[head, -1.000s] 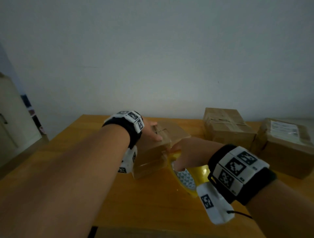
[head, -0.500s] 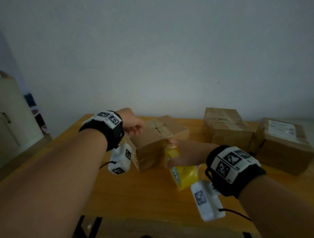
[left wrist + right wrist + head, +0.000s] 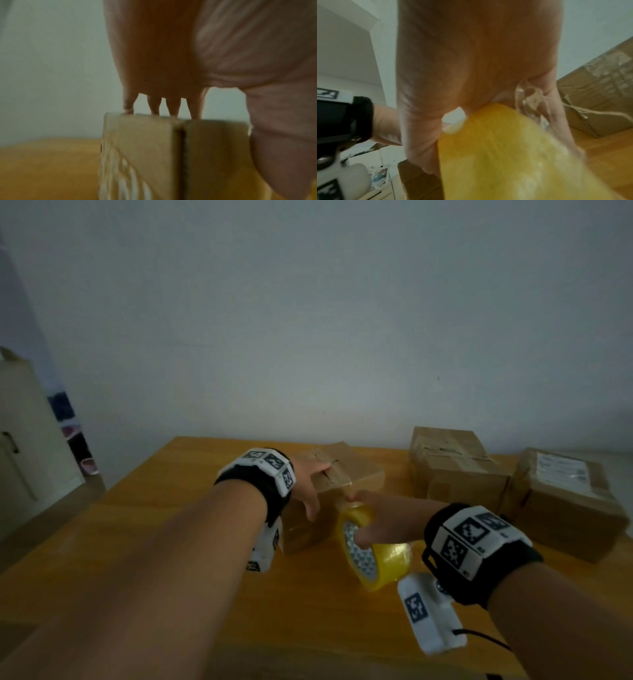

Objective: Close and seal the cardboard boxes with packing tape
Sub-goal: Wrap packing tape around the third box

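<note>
- The small box [image 3: 337,486] sits mid-table [image 3: 171,542], at about 11 o'clock from the tape roll [image 3: 375,549], touching or just beside it.
- The left hand [image 3: 310,477] lies flat on the box top, fingers straight, thumb down its near side, pressing the flaps shut.
- The right hand [image 3: 380,517] is curled round the roll, thumb inside the core; a clear strip seems to run up to the box's near top edge.
- Judged: the seam runs toward 1 o'clock, so the roll must travel that way, past the left fingers.
- Two taped boxes [image 3: 459,467] stand at 2 o'clock, well apart; free table lies toward 7 o'clock.
</note>
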### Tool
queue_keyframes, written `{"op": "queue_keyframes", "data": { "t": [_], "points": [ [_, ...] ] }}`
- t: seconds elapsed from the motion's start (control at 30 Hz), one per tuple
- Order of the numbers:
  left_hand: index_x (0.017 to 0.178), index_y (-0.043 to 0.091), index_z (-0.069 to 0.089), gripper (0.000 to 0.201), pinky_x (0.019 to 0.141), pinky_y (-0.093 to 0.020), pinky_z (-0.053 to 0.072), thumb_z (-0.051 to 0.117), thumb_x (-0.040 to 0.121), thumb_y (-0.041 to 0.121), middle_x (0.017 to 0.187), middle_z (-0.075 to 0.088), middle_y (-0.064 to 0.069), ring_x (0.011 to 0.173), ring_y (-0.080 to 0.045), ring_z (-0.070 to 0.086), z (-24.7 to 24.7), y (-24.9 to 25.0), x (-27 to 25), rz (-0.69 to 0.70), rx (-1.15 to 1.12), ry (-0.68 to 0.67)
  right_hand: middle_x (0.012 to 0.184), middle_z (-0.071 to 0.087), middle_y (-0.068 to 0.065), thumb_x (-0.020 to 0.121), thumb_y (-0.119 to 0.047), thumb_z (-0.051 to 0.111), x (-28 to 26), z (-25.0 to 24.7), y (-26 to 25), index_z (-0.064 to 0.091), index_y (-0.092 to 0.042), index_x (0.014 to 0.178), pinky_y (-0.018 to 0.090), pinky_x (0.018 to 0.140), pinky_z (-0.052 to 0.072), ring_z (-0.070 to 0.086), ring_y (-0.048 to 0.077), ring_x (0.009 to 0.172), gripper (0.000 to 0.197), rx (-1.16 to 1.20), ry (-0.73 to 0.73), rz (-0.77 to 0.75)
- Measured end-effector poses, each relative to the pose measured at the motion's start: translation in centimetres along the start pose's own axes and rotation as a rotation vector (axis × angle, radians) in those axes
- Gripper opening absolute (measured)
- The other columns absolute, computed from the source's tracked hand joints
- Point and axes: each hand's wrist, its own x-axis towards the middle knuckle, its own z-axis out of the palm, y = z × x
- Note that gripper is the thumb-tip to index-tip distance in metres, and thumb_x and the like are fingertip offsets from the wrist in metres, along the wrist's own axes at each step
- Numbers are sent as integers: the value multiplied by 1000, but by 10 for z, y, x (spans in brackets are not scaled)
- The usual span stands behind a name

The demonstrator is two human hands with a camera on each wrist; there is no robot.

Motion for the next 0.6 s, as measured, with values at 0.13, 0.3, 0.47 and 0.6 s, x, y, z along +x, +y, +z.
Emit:
{"op": "queue_keyframes", "data": {
  "t": [0.13,0.3,0.47,0.6],
  "points": [
    [149,44,1,109,103,-40,41,77,71,46,160,5,0,142,-31,25,-10,9,7,-51,142,-34,159,22,0,90,-36,60,3,-3,2,11,-34,153,43,105,41,38,27,135,79,-23,-1,-31],
    [144,54,-5,118,99,-42,42,76,59,62,160,1,-5,141,-35,25,-10,18,14,-70,289,-2,160,18,-4,91,-34,59,2,-6,1,12,-35,153,42,107,38,30,24,141,77,-17,-14,-56],
    [151,34,-4,114,103,-40,38,79,75,15,160,3,-4,144,-30,20,-13,13,7,-7,240,-26,161,12,-7,85,-55,63,4,-2,-9,9,-36,153,44,111,35,23,22,145,89,-19,-41,-117],
    [150,27,21,95,94,-40,46,73,76,-1,146,36,-4,129,-28,43,-5,-2,-9,28,-135,110,162,7,-8,86,-59,59,5,2,-17,6,-28,155,38,112,33,19,20,147,92,58,-35,-150]
  ]
}}
